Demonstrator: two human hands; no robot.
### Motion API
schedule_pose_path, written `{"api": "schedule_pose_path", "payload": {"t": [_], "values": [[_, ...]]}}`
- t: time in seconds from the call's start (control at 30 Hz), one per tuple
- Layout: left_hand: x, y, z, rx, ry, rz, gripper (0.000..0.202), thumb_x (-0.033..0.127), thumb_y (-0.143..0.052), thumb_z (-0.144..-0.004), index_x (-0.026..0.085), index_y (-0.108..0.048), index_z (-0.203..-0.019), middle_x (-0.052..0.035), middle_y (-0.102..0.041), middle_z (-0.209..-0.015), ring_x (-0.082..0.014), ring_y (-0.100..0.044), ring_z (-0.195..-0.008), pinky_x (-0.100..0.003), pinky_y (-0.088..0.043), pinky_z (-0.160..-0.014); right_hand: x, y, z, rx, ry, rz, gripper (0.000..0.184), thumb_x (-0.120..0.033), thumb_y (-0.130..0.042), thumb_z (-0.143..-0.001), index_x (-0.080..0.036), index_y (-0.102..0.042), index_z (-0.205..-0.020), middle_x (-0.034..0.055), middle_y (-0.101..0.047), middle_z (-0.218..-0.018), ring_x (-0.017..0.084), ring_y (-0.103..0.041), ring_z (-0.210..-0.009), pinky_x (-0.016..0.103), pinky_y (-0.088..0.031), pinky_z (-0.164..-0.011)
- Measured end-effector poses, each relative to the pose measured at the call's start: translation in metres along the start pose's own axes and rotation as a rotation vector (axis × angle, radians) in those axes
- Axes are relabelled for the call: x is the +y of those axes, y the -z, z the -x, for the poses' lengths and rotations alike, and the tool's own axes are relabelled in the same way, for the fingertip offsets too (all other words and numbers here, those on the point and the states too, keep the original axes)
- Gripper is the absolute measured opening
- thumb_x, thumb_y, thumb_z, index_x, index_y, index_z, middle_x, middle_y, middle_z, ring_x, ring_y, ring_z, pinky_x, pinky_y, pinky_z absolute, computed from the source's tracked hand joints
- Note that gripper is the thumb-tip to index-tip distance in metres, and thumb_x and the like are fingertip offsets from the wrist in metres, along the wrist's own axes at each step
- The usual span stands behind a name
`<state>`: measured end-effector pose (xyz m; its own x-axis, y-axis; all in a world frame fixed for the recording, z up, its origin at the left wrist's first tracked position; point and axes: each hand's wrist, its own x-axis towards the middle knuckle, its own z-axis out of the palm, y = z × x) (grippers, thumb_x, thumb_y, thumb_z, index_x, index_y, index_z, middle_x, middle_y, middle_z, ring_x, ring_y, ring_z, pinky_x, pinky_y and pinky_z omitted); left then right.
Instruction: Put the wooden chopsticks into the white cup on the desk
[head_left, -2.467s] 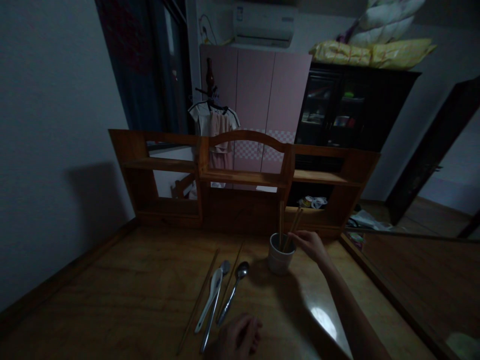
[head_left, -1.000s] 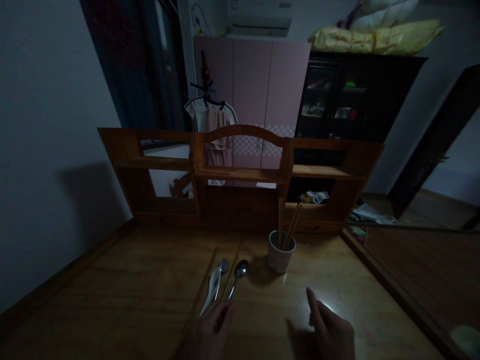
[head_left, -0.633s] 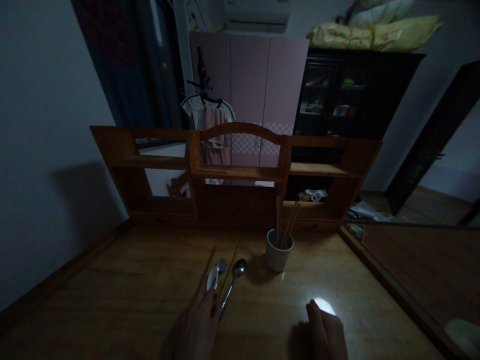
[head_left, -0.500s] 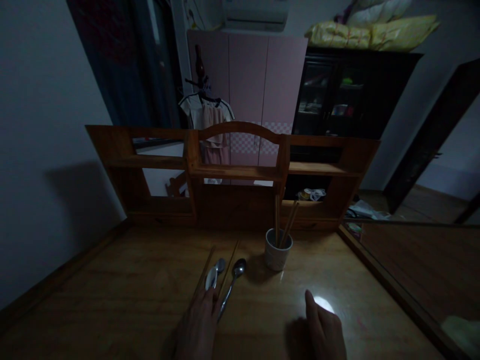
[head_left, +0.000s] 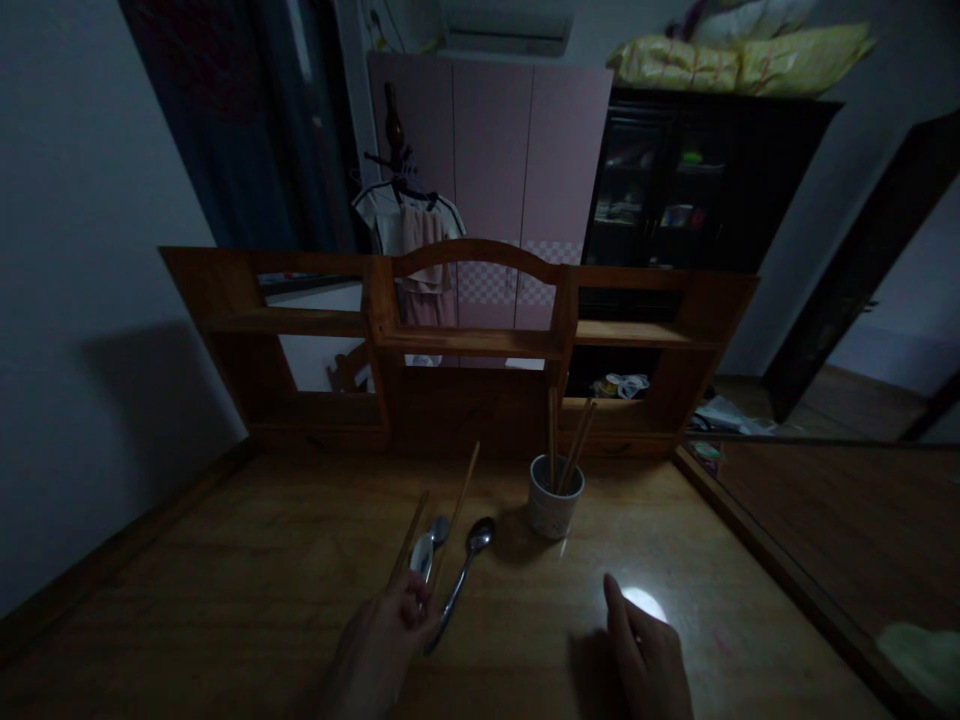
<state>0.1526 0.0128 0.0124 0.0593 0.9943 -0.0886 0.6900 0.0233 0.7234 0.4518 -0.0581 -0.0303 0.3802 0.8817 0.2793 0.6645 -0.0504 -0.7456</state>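
My left hand (head_left: 390, 635) has its thumb and fingers pinched on the near part of a thin wooden chopstick (head_left: 469, 475), whose far end is raised off the table. Just left of it lie a second chopstick (head_left: 411, 530), a white spoon (head_left: 421, 558) and a small metal spoon (head_left: 439, 530), their near parts partly covered by the hand. A longer metal spoon (head_left: 466, 562) rests to the hand's right. My right hand (head_left: 649, 650) is loosely closed near the table's front, thumb side up, with nothing visible in it. Ahead of it stands a whitish cup (head_left: 553, 512) with several chopsticks (head_left: 576, 445) inside.
A wooden shelf unit (head_left: 476, 345) runs along the table's back edge. A wall (head_left: 112, 400) borders the left side, and a raised wooden rim (head_left: 765, 560) the right. Light reflects off the tabletop (head_left: 510, 650) beside the right hand.
The left hand has shifted slightly left and its fingers have pinched together. The chopstick's far end has risen and moved away from me. The right hand is nearly still.
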Motion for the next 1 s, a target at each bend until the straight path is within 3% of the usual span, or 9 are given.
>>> {"api": "schedule_pose_path", "payload": {"t": [0.1,0.2,0.3,0.47,0.73,0.83,1.0], "values": [[-0.007,-0.010,0.009,-0.029,-0.087,0.235,0.011,0.030,-0.059,-0.075,0.021,-0.056,-0.076,0.0095,-0.045,-0.051,-0.0088,-0.045,-0.047,-0.018,-0.030,-0.048,0.001,-0.002,0.000,-0.023,-0.026,-0.006,0.051,-0.052,-0.034,-0.099,-0.021,-0.048,-0.060,-0.0027,-0.044,-0.054,0.015,-0.044,-0.053,0.025,-0.034,-0.056],[-0.008,-0.024,0.020,-0.170,-0.100,0.396,0.013,0.031,-0.061,-0.073,0.020,-0.056,-0.078,0.0100,-0.044,-0.053,-0.0070,-0.040,-0.046,-0.017,-0.027,-0.045,-0.003,-0.002,0.000,-0.040,-0.018,-0.018,0.050,-0.049,-0.034,-0.099,-0.020,-0.046,-0.060,-0.0032,-0.043,-0.055,0.014,-0.043,-0.054,0.025,-0.033,-0.056],[0.000,-0.032,0.028,-0.312,-0.081,0.413,0.010,0.029,-0.059,-0.075,0.020,-0.057,-0.079,0.0086,-0.050,-0.055,-0.0077,-0.046,-0.048,-0.017,-0.033,-0.046,-0.006,-0.001,0.000,-0.054,-0.006,-0.021,0.050,-0.048,-0.035,-0.100,-0.020,-0.047,-0.060,-0.0030,-0.045,-0.055,0.014,-0.043,-0.054,0.025,-0.032,-0.056],[0.016,-0.036,0.033,-0.376,-0.094,0.454,0.013,0.032,-0.053,-0.082,0.021,-0.059,-0.085,0.0026,-0.064,-0.068,-0.0123,-0.059,-0.062,-0.020,-0.043,-0.056,-0.008,-0.001,0.000,-0.063,0.005,-0.001,0.050,-0.048,-0.035,-0.100,-0.020,-0.047,-0.060,-0.0023,-0.047,-0.054,0.015,-0.044,-0.055,0.026,-0.031,-0.056],[0.024,-0.042,0.041,-0.283,-0.280,0.232,0.014,0.025,-0.050,-0.084,0.021,-0.062,-0.090,-0.0010,-0.071,-0.081,-0.0143,-0.066,-0.074,-0.020,-0.050,-0.068,-0.011,-0.002,0.002,-0.085,-0.016,-0.018,0.051,-0.049,-0.034,-0.100,-0.020,-0.043,-0.059,-0.0032,-0.045,-0.054,0.014,-0.044,-0.055,0.026,-0.031,-0.057],[0.022,-0.045,0.042,-0.182,-0.287,0.055,0.018,0.022,-0.050,-0.083,0.021,-0.064,-0.094,-0.0033,-0.074,-0.087,-0.0160,-0.069,-0.079,-0.021,-0.051,-0.071,-0.012,-0.002,0.002,-0.079,-0.005,-0.015,0.051,-0.049,-0.034,-0.100,-0.021,-0.041,-0.059,-0.0035,-0.043,-0.054,0.014,-0.043,-0.054,0.026,-0.032,-0.056],[0.019,-0.050,0.039,-0.131,-0.317,-0.098,0.020,0.018,-0.049,-0.084,0.020,-0.066,-0.096,-0.0050,-0.076,-0.089,-0.0181,-0.072,-0.079,-0.023,-0.053,-0.067,-0.013,-0.001,0.001,-0.085,0.026,0.011,0.050,-0.048,-0.034,-0.101,-0.021,-0.044,-0.060,-0.0027,-0.046,-0.055,0.014,-0.045,-0.054,0.025,-0.033,-0.055]]}}
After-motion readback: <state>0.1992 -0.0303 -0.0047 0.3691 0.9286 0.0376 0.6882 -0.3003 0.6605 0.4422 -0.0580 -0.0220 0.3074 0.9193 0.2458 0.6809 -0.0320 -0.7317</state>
